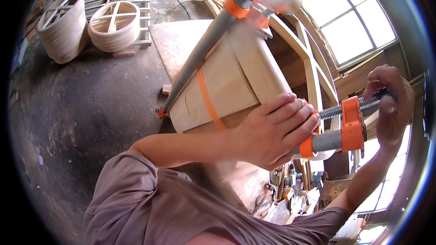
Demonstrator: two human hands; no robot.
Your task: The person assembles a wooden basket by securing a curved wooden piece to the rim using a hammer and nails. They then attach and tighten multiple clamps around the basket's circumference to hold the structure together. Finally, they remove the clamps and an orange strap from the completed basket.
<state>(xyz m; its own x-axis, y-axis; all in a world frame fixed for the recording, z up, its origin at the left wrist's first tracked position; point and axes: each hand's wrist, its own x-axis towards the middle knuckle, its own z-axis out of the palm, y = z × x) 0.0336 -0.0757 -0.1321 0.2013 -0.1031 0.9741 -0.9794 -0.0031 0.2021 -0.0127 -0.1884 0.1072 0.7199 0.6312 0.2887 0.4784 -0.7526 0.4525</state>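
Here, clamp (352, 129) between left hand (274, 131), around pipe (330, 140), and right hand (396, 104), apparently around screw (330, 112)

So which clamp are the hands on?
The clamp at right: the left hand grips it, the right hand is at its screw's end. The other clamp, slanting across the wood, is untouched.

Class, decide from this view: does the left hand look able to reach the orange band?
Probably yes: the orange band shows uncovered just beyond the left forearm, though the left hand would first need to leave the near clamp.
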